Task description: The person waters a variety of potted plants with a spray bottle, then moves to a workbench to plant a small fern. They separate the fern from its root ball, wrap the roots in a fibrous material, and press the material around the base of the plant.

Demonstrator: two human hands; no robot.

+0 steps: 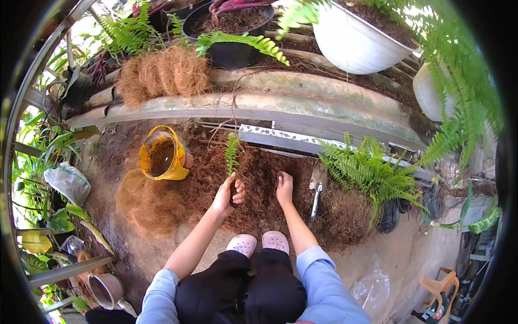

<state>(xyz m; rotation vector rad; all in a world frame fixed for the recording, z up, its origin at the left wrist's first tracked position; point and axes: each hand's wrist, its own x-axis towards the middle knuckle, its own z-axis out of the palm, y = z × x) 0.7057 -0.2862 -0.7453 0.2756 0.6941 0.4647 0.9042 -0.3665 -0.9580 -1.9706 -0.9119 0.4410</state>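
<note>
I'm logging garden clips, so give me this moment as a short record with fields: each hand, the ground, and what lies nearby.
left hand: left hand closed around the base of a small fern cutting, held upright
right hand: right hand pressed palm-down into the brown coir pile
ground left: yellow bucket tipped on its side
ground right: trowel beside a leafy fern clump
above: white pot and a loose fibre bundle

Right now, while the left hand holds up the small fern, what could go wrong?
1. The left hand grips the small fern low on its thin stem; it may snap or bend.
2. The trowel lies close beside the right hand, which digs in the brown soil pile, and could scrape it.
</note>
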